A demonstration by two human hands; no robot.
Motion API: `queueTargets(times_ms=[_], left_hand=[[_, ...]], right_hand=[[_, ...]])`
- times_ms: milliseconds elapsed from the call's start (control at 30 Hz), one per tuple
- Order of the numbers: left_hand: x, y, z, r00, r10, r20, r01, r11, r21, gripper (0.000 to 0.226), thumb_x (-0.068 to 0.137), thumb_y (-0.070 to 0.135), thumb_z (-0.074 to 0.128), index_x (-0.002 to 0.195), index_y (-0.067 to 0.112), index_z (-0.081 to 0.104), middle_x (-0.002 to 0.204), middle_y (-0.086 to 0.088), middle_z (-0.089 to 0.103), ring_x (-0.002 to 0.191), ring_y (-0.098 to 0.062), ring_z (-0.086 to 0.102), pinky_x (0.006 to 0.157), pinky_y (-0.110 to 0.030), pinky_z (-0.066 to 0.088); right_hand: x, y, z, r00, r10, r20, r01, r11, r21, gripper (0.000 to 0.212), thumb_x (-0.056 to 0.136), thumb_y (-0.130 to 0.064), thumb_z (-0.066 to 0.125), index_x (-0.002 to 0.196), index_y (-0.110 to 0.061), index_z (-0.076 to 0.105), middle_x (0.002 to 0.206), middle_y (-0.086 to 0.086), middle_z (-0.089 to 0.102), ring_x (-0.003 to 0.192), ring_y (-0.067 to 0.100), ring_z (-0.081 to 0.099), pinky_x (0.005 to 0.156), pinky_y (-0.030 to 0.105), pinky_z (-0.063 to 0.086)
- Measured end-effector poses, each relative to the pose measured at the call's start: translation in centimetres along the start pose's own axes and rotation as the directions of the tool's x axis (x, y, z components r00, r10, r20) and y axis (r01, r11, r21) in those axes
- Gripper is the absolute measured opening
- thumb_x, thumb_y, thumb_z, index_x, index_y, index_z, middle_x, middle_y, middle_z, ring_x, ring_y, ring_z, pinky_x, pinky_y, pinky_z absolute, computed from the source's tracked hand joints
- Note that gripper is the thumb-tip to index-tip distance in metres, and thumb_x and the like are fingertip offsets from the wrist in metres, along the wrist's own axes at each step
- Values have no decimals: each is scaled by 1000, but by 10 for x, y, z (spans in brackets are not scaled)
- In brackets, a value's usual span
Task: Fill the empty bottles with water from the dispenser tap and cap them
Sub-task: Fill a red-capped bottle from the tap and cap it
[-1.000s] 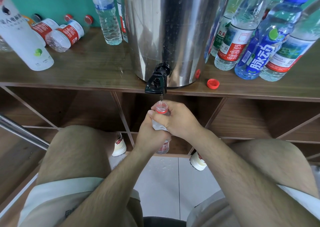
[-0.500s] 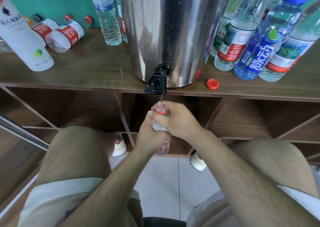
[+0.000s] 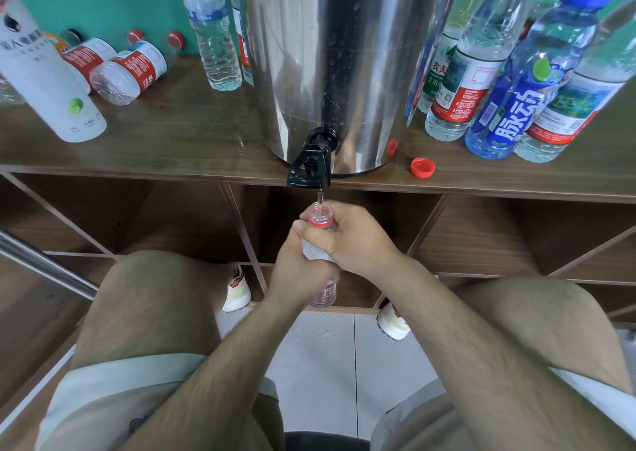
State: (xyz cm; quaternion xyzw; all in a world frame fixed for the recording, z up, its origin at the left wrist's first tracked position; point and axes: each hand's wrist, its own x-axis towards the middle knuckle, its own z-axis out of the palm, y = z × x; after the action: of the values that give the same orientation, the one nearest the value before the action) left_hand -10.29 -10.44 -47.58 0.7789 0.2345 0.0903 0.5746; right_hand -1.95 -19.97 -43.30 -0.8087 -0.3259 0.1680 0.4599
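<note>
The person holds a small bottle [image 3: 320, 217] right under the black tap [image 3: 309, 164] of the big shiny tank [image 3: 327, 54]. The left hand [image 3: 299, 271] is wrapped round the middle of the bottle. The right hand [image 3: 354, 244] is wrapped round its top part, near the mouth. Both hands grip it. A thin stream of water [image 3: 320, 196] runs from the tap into the open mouth.

The hands hide most of the bottle, so how full it is cannot be seen. That is the main worry. No hand is on the tap. If the bottle fills up, water will likely run over the hands and onto the floor [image 3: 327, 364] before anyone can shut the tap.

The mouth is narrow too. If the bottle tips or slides a little, the stream may miss it and splash. The bottle looks thin and soft, so a hard squeeze could push water out.

The red cap [image 3: 422, 167] lies on the shelf [image 3: 172, 133] right of the tank, well apart from the hands. One hand must let go to fetch it, and a full, wet bottle could slip.
</note>
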Motion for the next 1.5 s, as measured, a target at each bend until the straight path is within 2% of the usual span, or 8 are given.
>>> queueTargets(times_ms=[133, 267, 400, 933, 1167, 1300, 1400, 1500], left_hand=[[1, -3, 1, 1000, 16, -10, -16, 1000, 4, 55, 76, 0, 80, 104, 41, 56, 89, 31, 67, 90, 22, 59, 56, 1, 43], [2, -5, 4, 1000, 18, -24, -17, 999, 29, 51, 79, 3, 81, 104, 40, 55, 85, 27, 65, 87, 31, 51, 57, 5, 38], [2, -3, 2, 1000, 10, -9, -10, 1000, 20, 53, 72, 6, 81, 97, 45, 54, 89, 39, 63, 89, 28, 54, 56, 4, 40], [3, -1, 4, 998, 42, -39, -37, 992, 118, 40, 88, 11, 79, 117, 27, 57, 101, 10, 63, 87, -4, 57, 70, -18, 42], [11, -12, 10, 998, 59, -5, -57, 984, 166, 27, 97, 27, 71, 117, 30, 53, 89, 26, 49, 80, 7, 51, 70, -5, 41], [11, -20, 4, 1000, 18, -20, -17, 1000, 7, 63, 68, 33, 91, 110, 59, 52, 101, 29, 67, 101, 6, 66, 76, -8, 54], [10, -19, 12, 1000, -17, -9, 18, 998, 63, 39, 79, 61, 71, 105, 50, 45, 93, 37, 58, 105, 9, 62, 68, 3, 41], [10, -15, 11, 999, 21, -33, -17, 994, 109, 50, 75, 73, 68, 112, 50, 44, 94, 40, 58, 106, 11, 61, 74, -1, 43]], right_hand=[[1, 1, 0, 1000, 2, 4, -2, 1000, 13, 20, 95, -49, 71, 97, -29, 75, 87, -12, 73, 87, 6, 70, 81, 31, 58], [1, 2, 0, 1000, 0, 0, 0, 1000, 11, 20, 95, -50, 71, 97, -30, 75, 87, -13, 73, 87, 5, 69, 80, 28, 57], [2, 2, 0, 1000, 3, 7, -3, 1000, 1, 21, 95, -51, 70, 98, -30, 74, 87, -13, 73, 87, 4, 69, 79, 28, 57], [1, 1, 0, 1000, 12, 19, -13, 1000, 28, 20, 95, -48, 71, 101, -29, 74, 90, -13, 73, 90, 4, 69, 82, 28, 57], [2, 3, 0, 1000, 20, 14, -21, 998, 66, 17, 94, -47, 72, 98, -31, 74, 89, -11, 74, 91, 8, 70, 87, 36, 59], [2, 4, 0, 1000, 14, 15, -15, 998, 58, 17, 94, -48, 72, 100, -31, 74, 90, -14, 73, 90, 4, 69, 86, 31, 58], [2, 2, 0, 1000, 7, 9, -7, 999, 47, 18, 95, -48, 72, 98, -31, 74, 89, -14, 73, 90, 4, 69, 85, 30, 58], [1, -1, -2, 1000, -8, -5, 8, 1000, 19, 20, 94, -48, 72, 98, -28, 75, 89, -12, 73, 89, 5, 69, 84, 31, 58]])
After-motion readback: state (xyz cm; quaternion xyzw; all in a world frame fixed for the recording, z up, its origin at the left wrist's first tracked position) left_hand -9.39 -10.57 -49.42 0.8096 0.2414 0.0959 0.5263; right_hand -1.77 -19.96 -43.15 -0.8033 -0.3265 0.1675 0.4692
